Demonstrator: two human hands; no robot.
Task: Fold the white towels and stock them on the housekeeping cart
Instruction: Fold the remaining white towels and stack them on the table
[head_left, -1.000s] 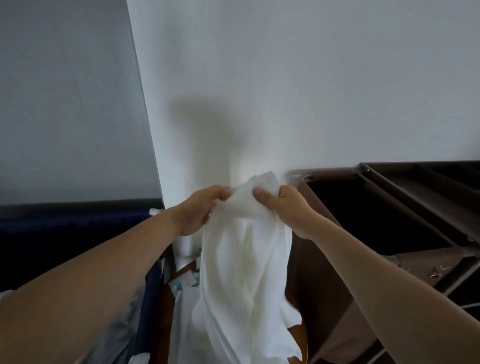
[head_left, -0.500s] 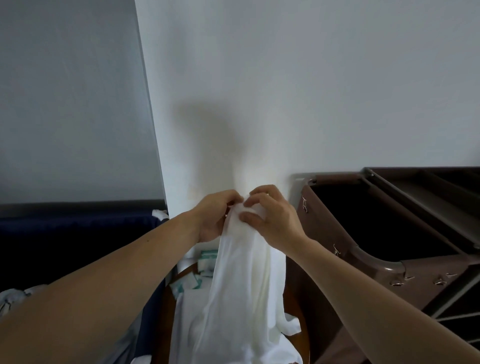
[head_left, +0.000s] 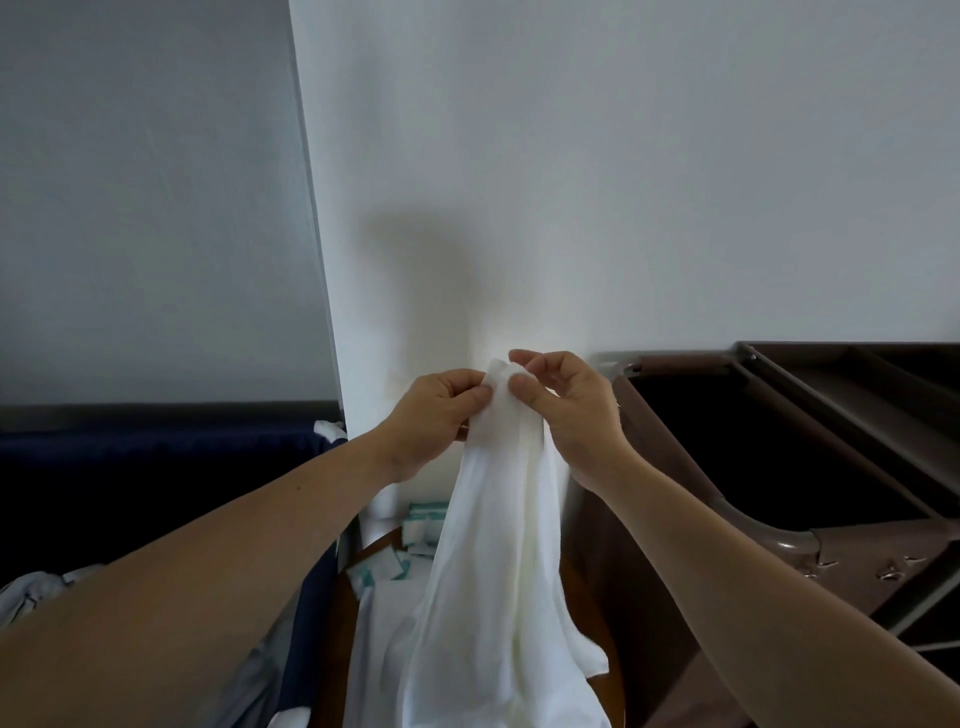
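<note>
Head view: the left hand (head_left: 434, 421) and right hand (head_left: 569, 410) both pinch the top edge of a white towel (head_left: 493, 561), hanging beside the brown cart (head_left: 810, 540).

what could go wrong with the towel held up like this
The left hand and right hand pinch only the top edge of the white towel, so it may slip and drop. It hangs bunched, so a fold could come out crooked. Its tail hangs near the small packets and might drag them.

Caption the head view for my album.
Left hand and right hand pinch the top of a hanging white towel beside the cart.
</note>
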